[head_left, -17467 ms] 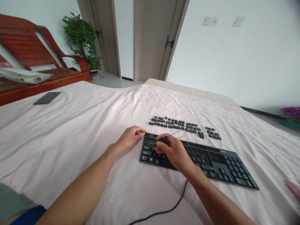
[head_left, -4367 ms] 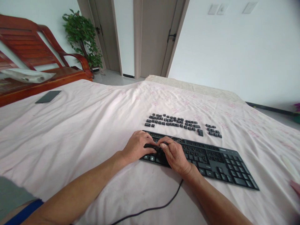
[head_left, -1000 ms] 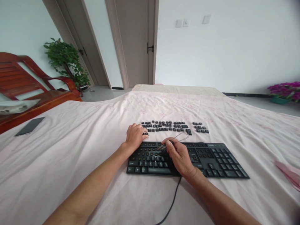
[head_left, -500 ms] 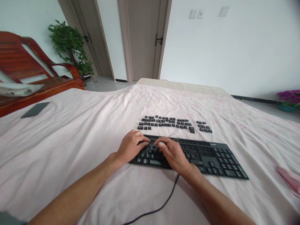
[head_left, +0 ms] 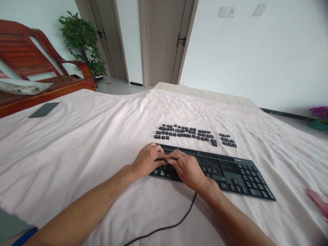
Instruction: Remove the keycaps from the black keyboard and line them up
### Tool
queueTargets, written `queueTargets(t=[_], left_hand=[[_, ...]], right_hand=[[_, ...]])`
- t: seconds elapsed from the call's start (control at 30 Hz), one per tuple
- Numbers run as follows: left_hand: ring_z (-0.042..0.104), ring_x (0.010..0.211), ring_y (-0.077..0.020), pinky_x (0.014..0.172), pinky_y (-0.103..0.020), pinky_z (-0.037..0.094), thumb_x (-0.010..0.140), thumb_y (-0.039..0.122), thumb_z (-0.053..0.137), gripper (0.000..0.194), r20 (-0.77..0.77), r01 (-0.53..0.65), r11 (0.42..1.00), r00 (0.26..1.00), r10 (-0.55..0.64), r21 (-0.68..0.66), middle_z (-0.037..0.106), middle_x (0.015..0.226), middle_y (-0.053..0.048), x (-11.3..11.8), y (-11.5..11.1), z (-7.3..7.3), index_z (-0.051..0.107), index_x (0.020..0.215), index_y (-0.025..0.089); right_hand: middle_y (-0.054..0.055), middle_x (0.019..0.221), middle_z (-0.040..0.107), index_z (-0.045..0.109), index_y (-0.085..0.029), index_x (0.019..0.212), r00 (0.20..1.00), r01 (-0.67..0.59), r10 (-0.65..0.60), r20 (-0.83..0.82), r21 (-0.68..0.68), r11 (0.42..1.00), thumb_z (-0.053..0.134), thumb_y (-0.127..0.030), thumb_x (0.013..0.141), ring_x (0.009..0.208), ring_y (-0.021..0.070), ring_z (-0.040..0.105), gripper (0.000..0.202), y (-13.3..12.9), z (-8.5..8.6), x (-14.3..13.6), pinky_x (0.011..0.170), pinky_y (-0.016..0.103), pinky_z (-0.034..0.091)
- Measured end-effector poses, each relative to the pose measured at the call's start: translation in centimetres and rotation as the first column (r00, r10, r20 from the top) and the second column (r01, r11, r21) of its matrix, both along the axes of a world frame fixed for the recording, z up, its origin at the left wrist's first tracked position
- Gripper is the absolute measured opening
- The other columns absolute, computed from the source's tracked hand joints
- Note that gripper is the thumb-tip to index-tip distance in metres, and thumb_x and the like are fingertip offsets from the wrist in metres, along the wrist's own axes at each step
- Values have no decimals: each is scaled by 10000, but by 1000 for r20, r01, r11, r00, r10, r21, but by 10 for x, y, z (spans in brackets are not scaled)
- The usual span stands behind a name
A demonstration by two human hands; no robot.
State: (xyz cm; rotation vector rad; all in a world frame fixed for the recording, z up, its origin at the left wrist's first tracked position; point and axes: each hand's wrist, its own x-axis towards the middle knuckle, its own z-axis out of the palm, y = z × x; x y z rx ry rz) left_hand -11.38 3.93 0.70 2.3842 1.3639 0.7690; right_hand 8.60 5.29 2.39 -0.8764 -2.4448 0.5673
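A black keyboard lies on the pink-white cloth, with many of its keycaps off in the upper and middle parts. Rows of loose black keycaps are laid out just behind it. Over the keyboard's left part, my left hand has thumb and fingers pinched near the right fingertips. My right hand meets it there, fingers closed together. Whatever lies between the fingertips of either hand is too small or hidden to make out. The wire tool is not visible now.
A black cable runs toward the near edge. On the left of the cloth lies a dark flat device. A pink item rests at the right. Beyond are a wooden bench and a potted plant.
The fingertips of both hands have come together. The wire tool seen at my right hand is no longer visible. The whole view has shifted slightly.
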Motion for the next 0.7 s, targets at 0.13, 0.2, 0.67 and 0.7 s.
queueTargets(t=[0.13,0.2,0.67,0.7], left_hand=[[551,841,-179,774,-304,414,860,388,612,181,15,26,1000,1000,-26,-2,666,852,-16,0,2,-5,742,857,262],[552,838,-176,779,-304,408,861,400,608,198,19,40,999,999,-40,-1,671,854,-14,0,4,-7,740,850,254],[532,796,-152,774,-286,380,884,439,559,289,21,156,987,987,-156,31,658,813,-8,2,16,-11,710,824,201],[533,800,-151,775,-284,380,887,432,558,279,27,158,987,987,-159,39,658,819,-8,3,15,-10,712,836,206]], right_hand=[[72,886,655,624,-183,944,997,-51,49,55,50,997,375,-299,1002,834,176,643,281,3,0,-6,782,284,491],[72,864,647,619,-177,925,996,-66,62,66,60,996,374,-307,1002,813,175,643,288,5,-2,-7,762,281,491],[49,862,664,594,-209,917,976,-41,56,-209,77,996,392,-289,994,797,176,631,230,7,-21,0,735,286,490],[48,848,661,592,-209,913,971,-38,56,-233,81,996,388,-287,994,785,174,629,233,6,-21,0,728,285,489]])
